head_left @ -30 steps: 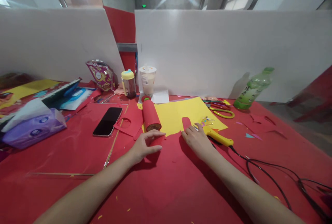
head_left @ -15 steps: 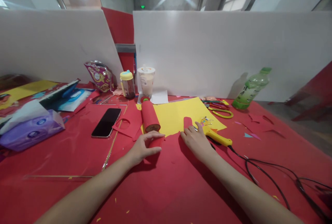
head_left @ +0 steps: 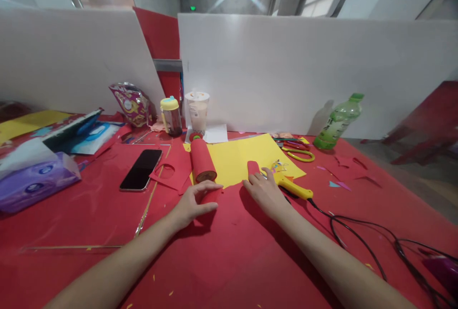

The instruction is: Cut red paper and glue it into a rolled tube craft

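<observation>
My left hand (head_left: 191, 206) curves around a small red paper piece (head_left: 209, 197), which shows between the thumb and the fingers. Just behind it lies a red paper-covered cylinder (head_left: 203, 159) with a brown near end and a bit of green at its far end. My right hand (head_left: 265, 190) is palm down with fingers spread. Its fingertips reach the lower end of a red strip with a rounded top (head_left: 253, 167). Right of this hand lies a yellow glue gun (head_left: 296, 189); part of it is hidden. Yellow paper (head_left: 234, 156) lies under the strip and partly under the cylinder.
At left lie a phone (head_left: 141, 169), red paper with a round hole (head_left: 167, 171) and a purple tissue pack (head_left: 39, 180). A capped bottle (head_left: 171, 118), a drink cup (head_left: 198, 113) and a green bottle (head_left: 338, 125) stand by the white panel. Scissors (head_left: 300, 155) and a black cord (head_left: 350, 221) are right.
The whole view has shifted slightly, so things appear a little further left. Both hands keep nearly the same pose and place relative to the table.
</observation>
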Demonstrator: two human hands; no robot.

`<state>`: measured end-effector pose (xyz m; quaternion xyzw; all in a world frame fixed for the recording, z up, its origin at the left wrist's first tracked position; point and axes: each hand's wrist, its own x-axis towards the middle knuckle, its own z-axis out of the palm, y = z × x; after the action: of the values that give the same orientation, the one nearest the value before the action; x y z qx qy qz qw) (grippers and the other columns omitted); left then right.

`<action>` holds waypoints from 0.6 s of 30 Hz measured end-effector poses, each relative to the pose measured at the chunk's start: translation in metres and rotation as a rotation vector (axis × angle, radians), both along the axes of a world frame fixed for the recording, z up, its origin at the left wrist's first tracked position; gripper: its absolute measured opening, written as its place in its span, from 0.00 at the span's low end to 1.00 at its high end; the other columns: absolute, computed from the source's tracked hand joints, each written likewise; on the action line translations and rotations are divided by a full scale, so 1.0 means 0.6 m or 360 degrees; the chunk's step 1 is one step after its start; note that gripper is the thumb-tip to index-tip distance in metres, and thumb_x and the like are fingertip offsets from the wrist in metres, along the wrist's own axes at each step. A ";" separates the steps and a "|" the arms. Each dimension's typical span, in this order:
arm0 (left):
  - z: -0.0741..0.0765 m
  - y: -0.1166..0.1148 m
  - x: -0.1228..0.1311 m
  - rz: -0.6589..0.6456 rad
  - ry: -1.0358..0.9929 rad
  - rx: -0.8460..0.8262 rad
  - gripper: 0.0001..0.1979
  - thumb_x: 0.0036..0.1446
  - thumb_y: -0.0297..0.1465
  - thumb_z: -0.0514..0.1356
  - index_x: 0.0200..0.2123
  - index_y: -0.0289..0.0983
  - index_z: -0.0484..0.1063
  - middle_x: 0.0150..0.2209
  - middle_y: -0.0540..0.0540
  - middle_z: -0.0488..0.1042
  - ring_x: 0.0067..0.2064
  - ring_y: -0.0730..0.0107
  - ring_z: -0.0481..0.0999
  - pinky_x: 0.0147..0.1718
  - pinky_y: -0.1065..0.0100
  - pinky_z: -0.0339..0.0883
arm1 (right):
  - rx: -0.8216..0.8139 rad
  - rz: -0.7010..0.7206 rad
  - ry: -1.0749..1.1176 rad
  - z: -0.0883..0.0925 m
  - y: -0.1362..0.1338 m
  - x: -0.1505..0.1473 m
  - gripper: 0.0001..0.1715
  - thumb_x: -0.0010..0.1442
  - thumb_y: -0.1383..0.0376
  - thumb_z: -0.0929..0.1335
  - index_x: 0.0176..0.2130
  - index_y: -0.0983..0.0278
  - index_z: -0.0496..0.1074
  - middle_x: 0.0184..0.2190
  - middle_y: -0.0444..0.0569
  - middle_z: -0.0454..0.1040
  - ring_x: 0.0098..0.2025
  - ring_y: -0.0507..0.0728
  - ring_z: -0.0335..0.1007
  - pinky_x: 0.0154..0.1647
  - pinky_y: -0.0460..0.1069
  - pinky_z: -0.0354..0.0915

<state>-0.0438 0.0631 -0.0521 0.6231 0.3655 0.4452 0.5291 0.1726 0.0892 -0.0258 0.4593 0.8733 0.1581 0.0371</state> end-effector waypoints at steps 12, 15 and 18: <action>0.003 0.000 0.003 0.0010 -0.0074 -0.0055 0.20 0.39 0.37 0.66 0.38 0.37 0.74 0.40 0.44 0.71 0.45 0.61 0.68 0.50 0.61 0.55 | -0.0151 -0.0034 -0.0076 0.010 0.014 -0.006 0.17 0.48 0.81 0.59 0.31 0.69 0.71 0.26 0.53 0.72 0.30 0.58 0.69 0.54 0.66 0.41; 0.000 0.001 0.003 -0.0003 -0.0093 -0.0029 0.21 0.40 0.38 0.66 0.39 0.37 0.73 0.40 0.44 0.71 0.45 0.61 0.68 0.49 0.61 0.55 | -0.0196 -0.0011 -0.0107 0.016 0.022 -0.013 0.17 0.48 0.81 0.58 0.32 0.70 0.71 0.27 0.53 0.72 0.30 0.57 0.69 0.55 0.64 0.43; -0.001 0.000 0.002 0.0014 -0.0074 -0.0007 0.20 0.40 0.37 0.66 0.39 0.37 0.73 0.41 0.44 0.71 0.46 0.61 0.68 0.49 0.62 0.55 | -0.0191 0.0035 -0.0136 0.020 0.029 -0.020 0.17 0.50 0.81 0.58 0.33 0.70 0.70 0.28 0.53 0.72 0.30 0.57 0.70 0.57 0.62 0.41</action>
<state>-0.0427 0.0634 -0.0530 0.6098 0.3568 0.4611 0.5368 0.1608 0.1068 -0.0140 0.4395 0.8838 0.1252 0.1000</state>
